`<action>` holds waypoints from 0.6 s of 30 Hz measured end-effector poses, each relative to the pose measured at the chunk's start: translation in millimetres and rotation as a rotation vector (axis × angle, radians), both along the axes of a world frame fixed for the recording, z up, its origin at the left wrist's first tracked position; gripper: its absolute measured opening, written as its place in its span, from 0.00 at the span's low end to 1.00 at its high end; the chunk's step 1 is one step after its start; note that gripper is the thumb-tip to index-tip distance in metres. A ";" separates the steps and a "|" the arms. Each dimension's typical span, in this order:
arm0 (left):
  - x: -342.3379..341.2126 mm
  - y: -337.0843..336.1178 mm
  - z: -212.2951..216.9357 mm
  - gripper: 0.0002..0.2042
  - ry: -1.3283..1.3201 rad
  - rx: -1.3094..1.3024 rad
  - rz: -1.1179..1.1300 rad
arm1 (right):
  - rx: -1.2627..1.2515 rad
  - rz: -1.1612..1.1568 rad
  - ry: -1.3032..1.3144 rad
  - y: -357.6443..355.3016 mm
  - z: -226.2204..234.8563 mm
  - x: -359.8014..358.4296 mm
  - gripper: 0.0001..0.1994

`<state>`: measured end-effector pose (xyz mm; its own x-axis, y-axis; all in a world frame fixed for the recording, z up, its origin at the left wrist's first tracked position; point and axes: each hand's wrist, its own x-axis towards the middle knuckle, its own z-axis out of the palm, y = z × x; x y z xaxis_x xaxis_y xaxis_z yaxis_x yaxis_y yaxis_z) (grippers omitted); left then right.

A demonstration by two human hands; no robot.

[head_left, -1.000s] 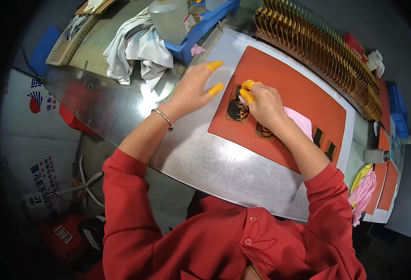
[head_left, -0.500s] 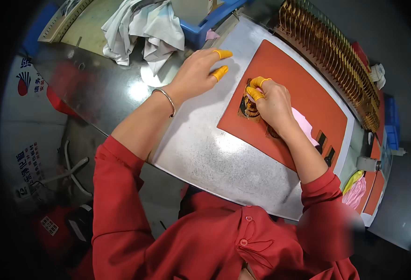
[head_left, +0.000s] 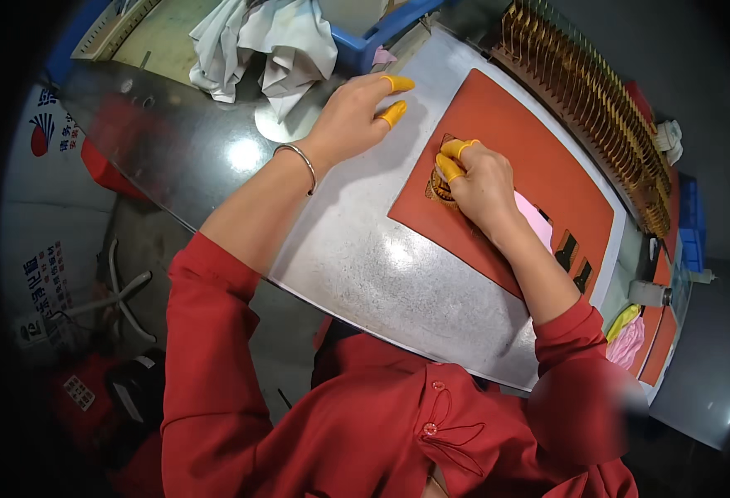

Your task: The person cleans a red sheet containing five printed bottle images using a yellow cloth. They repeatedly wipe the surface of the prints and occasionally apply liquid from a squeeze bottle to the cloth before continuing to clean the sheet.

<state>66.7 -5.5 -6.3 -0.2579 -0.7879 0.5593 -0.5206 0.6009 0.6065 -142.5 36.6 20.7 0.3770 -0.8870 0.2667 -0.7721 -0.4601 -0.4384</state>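
My right hand (head_left: 483,178), with yellow finger cots on thumb and forefinger, is closed in a pinch on a pink cloth (head_left: 533,220), which trails out beside my wrist. It presses onto a small dark and gold patterned plate (head_left: 440,191) lying on an orange-brown mat (head_left: 539,153); my fingers cover part of the plate. To the left, my left hand (head_left: 361,116) has thumb and forefinger apart, both in yellow cots, and holds nothing. It rests over the grey tabletop (head_left: 357,266). Two dark pieces with gold edges (head_left: 566,249) lie on the mat near my right forearm.
A long rack of many gold-edged plates (head_left: 585,108) stands along the far right. White rags (head_left: 270,46) hang beside a blue bin (head_left: 361,50) at the far left. Pink and yellow cloths (head_left: 628,336) and a grey cylinder (head_left: 649,293) sit at the right.
My right hand has shifted slightly over the patterned plate, covering it differently. My left hand stays open in nearly the same place; the whole view has shifted a little.
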 end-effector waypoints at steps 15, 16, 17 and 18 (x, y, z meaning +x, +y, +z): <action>4.0 -3.2 6.1 0.12 0.088 0.025 0.071 | -0.012 0.045 -0.023 -8.0 -1.4 -7.4 0.04; 5.3 -4.5 8.4 0.12 0.104 0.031 0.061 | -0.006 0.080 -0.010 -7.1 -0.5 -7.6 0.04; 6.7 -5.2 5.7 0.12 0.092 -0.014 0.068 | 0.000 0.116 0.003 -4.8 0.3 -7.8 0.04; 8.0 -4.2 7.0 0.12 0.104 0.019 0.063 | 0.005 0.152 0.016 -1.2 0.8 -7.8 0.04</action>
<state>74.8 -9.8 0.7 -0.1486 -0.8112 0.5656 -0.4906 0.5571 0.6701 -150.3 35.3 21.5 0.5111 -0.8207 0.2553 -0.7009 -0.5699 -0.4290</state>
